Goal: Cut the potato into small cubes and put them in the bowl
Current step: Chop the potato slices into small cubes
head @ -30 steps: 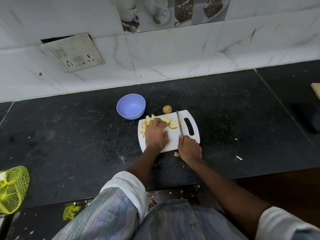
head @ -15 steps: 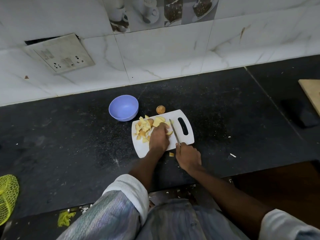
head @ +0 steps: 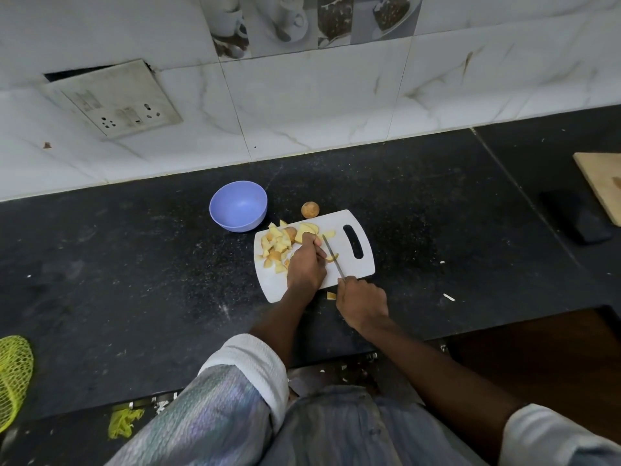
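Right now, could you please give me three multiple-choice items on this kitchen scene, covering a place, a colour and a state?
1. Where is the small round brown potato?
A. in the bowl
B. on the black counter, beside the white plastic cutting board
C. in a hand

2. What colour is the round plastic bowl?
A. red
B. green
C. lavender-blue

3. What does the right hand hold?
A. a slim metal knife
B. a spoon
C. nothing

Answers: B, it sits off the board's far edge; C, its whole surface is lavender-blue; A, the blade runs from its grip.
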